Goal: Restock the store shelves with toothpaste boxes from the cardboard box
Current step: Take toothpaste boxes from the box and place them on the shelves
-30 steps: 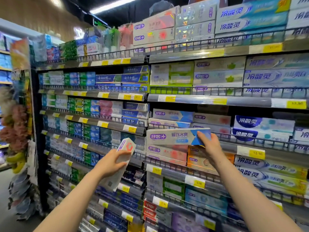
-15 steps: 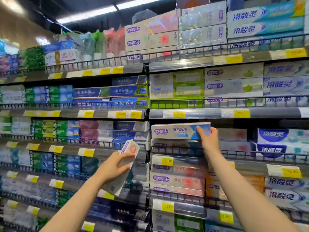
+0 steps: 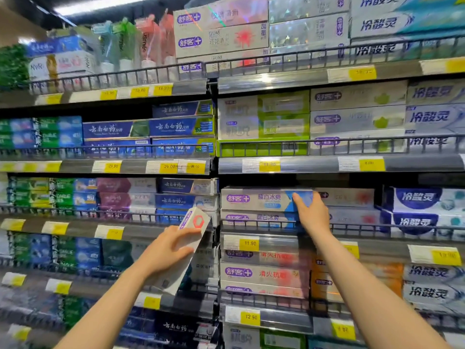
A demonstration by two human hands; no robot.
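My right hand (image 3: pixel 312 212) grips the right end of a silver-and-blue toothpaste box (image 3: pixel 256 199). That box lies flat on top of a matching box (image 3: pixel 254 218) on the third shelf from the top, behind the wire rail (image 3: pixel 352 226). My left hand (image 3: pixel 166 250) holds a second white toothpaste box (image 3: pixel 187 245) with a red hexagon on its end. This one is tilted, end up, in front of the shelf to the left. The cardboard box is not in view.
Shelves full of toothpaste boxes fill the view, each with a wire front rail and yellow price tags (image 3: pixel 249 244). A dark gap (image 3: pixel 327 178) stays above the box row on the third shelf. White boxes with red print (image 3: pixel 344 197) sit just right of my right hand.
The view has moved closer and upward. My right hand has carried the silver-and-blue box up over the rail and onto the stack on the shelf. My left hand still holds its box.
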